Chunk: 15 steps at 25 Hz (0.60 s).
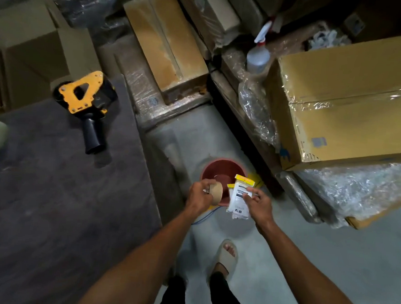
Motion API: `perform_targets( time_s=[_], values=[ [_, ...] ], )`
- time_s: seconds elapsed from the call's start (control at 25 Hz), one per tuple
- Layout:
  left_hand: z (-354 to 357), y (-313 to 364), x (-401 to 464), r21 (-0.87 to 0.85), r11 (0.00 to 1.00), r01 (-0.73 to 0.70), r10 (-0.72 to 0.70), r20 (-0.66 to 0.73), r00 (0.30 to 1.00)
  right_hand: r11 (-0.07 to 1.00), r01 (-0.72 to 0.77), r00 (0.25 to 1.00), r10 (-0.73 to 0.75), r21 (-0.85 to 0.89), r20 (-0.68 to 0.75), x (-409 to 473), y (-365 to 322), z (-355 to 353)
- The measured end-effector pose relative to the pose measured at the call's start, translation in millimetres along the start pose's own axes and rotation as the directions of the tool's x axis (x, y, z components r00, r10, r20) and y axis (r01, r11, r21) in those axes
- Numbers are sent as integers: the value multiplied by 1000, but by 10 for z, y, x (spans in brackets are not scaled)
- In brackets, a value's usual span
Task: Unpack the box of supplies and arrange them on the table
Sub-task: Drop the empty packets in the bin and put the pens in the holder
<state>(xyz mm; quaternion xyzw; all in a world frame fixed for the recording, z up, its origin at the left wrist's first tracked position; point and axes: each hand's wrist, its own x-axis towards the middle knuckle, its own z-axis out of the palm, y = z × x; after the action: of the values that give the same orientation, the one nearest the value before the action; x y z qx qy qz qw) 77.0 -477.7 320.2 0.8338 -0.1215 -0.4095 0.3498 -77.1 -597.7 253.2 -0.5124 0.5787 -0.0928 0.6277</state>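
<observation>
The left hand [200, 195] is closed around a brown roll of tape [216, 192], and the right hand [258, 206] pinches a white packet [238, 196] with a yellow header between thumb and fingertips. Both are held over a red bucket [223, 171] on the floor; whether the bucket is the "box" of supplies I cannot tell.

The step in hand looks like carrying these two items to the bench [58, 190] — the dark surface just left of the bucket. It would go best by swinging left and setting the roll flat so it cannot wander, then laying the packet beside it, label up, clear of the yellow tape dispenser [85, 95] lying further back on the bench.

The room is a crowded store: a big carton [348, 102] wrapped in film sits to the right of the bucket, a spray bottle [258, 54] beyond it — and more wrapped boxes behind.
</observation>
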Motion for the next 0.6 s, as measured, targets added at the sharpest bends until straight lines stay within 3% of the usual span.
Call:
perform_targets(
  time_s=[0.16,0.36,0.6],
  values=[
    [382,-409,705,25,998,53,-54,35,998,996,-83,997,83,-44,1,614,435,131],
    [897,-1082,1659,34,997,65,-67,48,997,988,-53,999,54,-148,2,1432,868,356],
    [1214,-1266,2238,38,996,84,-88,132,987,967,-80,997,76,-243,-29,2294,1425,561]
  ],
)
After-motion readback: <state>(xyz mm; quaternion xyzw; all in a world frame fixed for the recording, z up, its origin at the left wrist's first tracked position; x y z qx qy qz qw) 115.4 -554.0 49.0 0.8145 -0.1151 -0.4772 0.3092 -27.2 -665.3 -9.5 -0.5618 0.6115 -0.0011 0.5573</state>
